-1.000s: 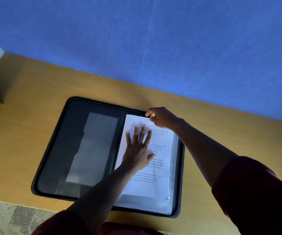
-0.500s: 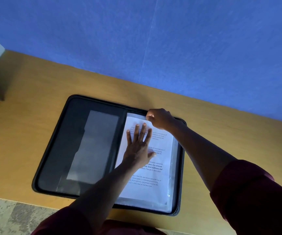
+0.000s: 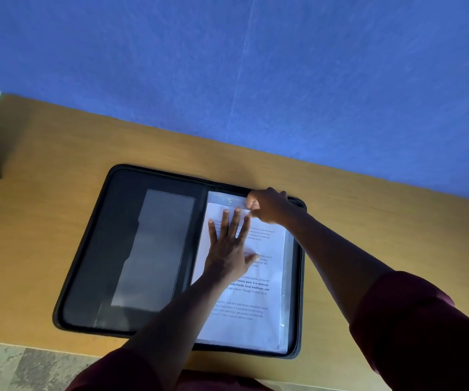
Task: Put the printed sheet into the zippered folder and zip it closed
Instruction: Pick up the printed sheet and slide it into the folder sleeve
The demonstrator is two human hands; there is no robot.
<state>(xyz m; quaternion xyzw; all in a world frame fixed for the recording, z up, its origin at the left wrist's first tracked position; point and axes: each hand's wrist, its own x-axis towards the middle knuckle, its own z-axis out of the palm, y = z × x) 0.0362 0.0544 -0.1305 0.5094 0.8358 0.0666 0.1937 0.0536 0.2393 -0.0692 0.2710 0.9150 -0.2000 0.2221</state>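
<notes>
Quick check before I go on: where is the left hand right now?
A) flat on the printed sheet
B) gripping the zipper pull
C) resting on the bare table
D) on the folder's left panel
A: the left hand lies with fingers spread flat on the printed sheet in the right half of the open zippered folder.

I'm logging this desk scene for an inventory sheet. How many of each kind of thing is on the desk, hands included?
Zippered folder, lying open: 1
Printed sheet, on the folder's right half: 1
Hands: 2, the left hand flat on the sheet, the right hand at the sheet's top edge
Total: 4
</notes>
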